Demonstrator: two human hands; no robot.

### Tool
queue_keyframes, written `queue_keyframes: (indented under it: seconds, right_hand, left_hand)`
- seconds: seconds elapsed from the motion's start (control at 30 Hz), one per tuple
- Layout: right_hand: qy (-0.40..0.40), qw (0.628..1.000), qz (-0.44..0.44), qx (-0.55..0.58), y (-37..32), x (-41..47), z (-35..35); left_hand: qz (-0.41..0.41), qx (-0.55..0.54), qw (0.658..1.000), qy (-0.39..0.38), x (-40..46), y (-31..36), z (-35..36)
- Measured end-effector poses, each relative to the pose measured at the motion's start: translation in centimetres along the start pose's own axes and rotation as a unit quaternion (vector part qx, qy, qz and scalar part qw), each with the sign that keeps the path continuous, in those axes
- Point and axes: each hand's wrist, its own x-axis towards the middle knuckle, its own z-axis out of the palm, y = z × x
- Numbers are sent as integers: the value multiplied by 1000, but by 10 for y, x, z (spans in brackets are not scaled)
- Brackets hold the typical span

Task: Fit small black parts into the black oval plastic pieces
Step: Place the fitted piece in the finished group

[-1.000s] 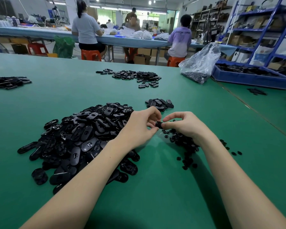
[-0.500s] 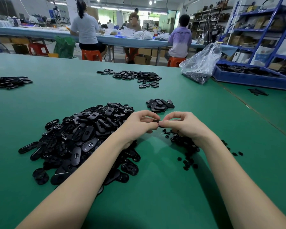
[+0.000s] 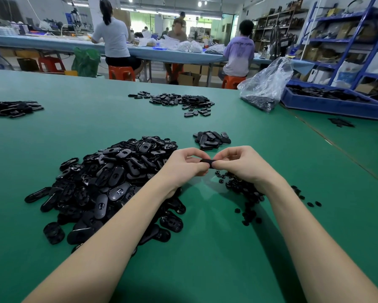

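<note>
one black oval plastic piece (image 3: pixel 207 162) is held above the green worktop (image 3: pixel 96 125), between the two hands and edge-on to the camera. the left hand (image 3: pixel 183 166) is closed on its left end in a narrow pinch grip, thumb below and fingers curled above. the right hand (image 3: pixel 240 164) is closed on its right end in the same narrow grip. whether a small black part is already seated in the piece cannot be told.

four groups of black oval plastic pieces are counted on the worktop: a large heap (image 3: pixel 109 182) under the left forearm, a small stack (image 3: pixel 212 139) just beyond the hands, a far spread (image 3: pixel 181 102), and a pile at the left edge (image 3: pixel 11 108). the pieces are too many to count. one scatter of small black round parts (image 3: pixel 247 193) lies under the right wrist. one clear plastic bag (image 3: pixel 266 86) and one blue plastic tray (image 3: pixel 332 103) are noted far right.
</note>
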Motion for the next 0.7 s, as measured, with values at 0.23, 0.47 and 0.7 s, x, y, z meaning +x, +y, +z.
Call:
queue_keyframes:
  seconds: [0.23, 0.47, 0.7]
  right_hand:
    - [41, 999, -8, -28, 2, 2, 5]
    - [71, 996, -21, -53, 4, 4, 11]
    - [96, 993, -64, -32, 5, 2, 17]
  left_hand:
    - [25, 29, 998, 47, 2, -7, 3]
    - [27, 46, 997, 62, 5, -11, 7]
    - [37, 60, 994, 79, 7, -10, 7]
